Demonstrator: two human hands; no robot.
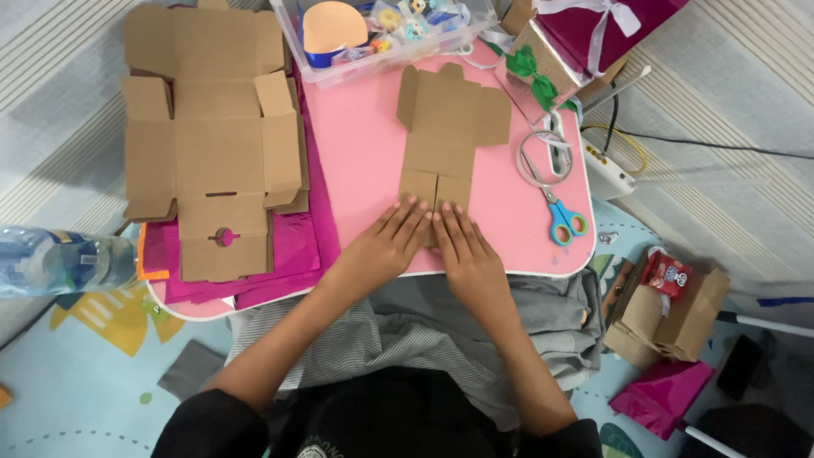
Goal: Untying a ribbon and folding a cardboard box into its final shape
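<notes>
Head view: left hand (386, 246), right hand (465, 250) flat, grip apart, pressing cardboard blank (445, 136).

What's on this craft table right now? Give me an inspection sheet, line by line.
Surface: pink table, rounded corners, over a patterned play mat.
Job's things: small flat cardboard cutout, near flaps under both hands.
Clutter: stack of larger cardboard blanks on magenta paper; clear bin of trinkets; scissors beside a ribbon loop; green bow; magenta gift box.
Grippers: left hand and right hand flat, fingertips pressing the cutout, side by side.
Cables: black and yellow wires by a white device.
Surroundings: water bottle at left; brown bag with snack packet; magenta pouch.
</notes>
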